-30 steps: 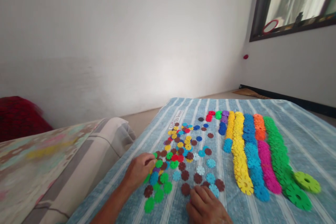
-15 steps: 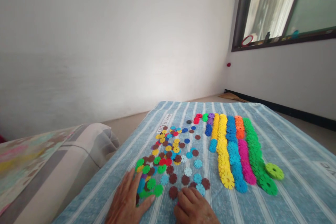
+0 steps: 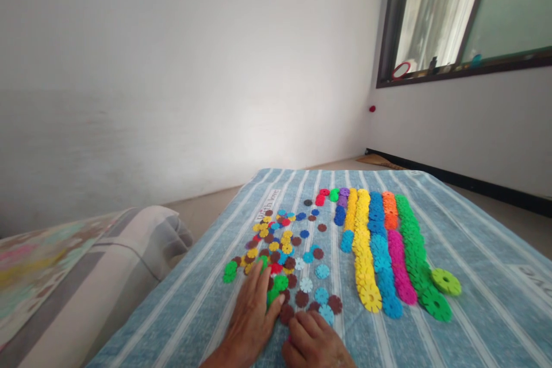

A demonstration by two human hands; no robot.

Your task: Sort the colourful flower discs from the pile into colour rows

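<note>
My left hand (image 3: 253, 311) lies palm down over loose notched plastic discs, fingers stretched forward and thumb apart. Beside its fingers and thumb are a bright green disc (image 3: 280, 282) and others partly hidden beneath it. Just to the right, my right hand (image 3: 318, 340) is closed, with a sliver of pink disc (image 3: 290, 334) showing at its fingers. A brown disc (image 3: 287, 314) lies at its knuckles, and a light blue disc (image 3: 326, 314) sits just beyond. Mixed discs in yellow, red, brown and blue (image 3: 305, 234) are scattered farther up the cloth.
Overlapping discs form colour rows on the right: yellow (image 3: 363, 253), blue (image 3: 380, 253), magenta (image 3: 401, 270) and green (image 3: 411, 236). A lime disc (image 3: 446, 282) rests by the green row. The striped cloth (image 3: 478, 276) covers the surface; folded bedding (image 3: 142, 247) is at left.
My left hand has moved right and forward across the discs, uncovering green ones at the left edge and gathering others toward the right. My right hand stays closed in nearly the same place.
</note>
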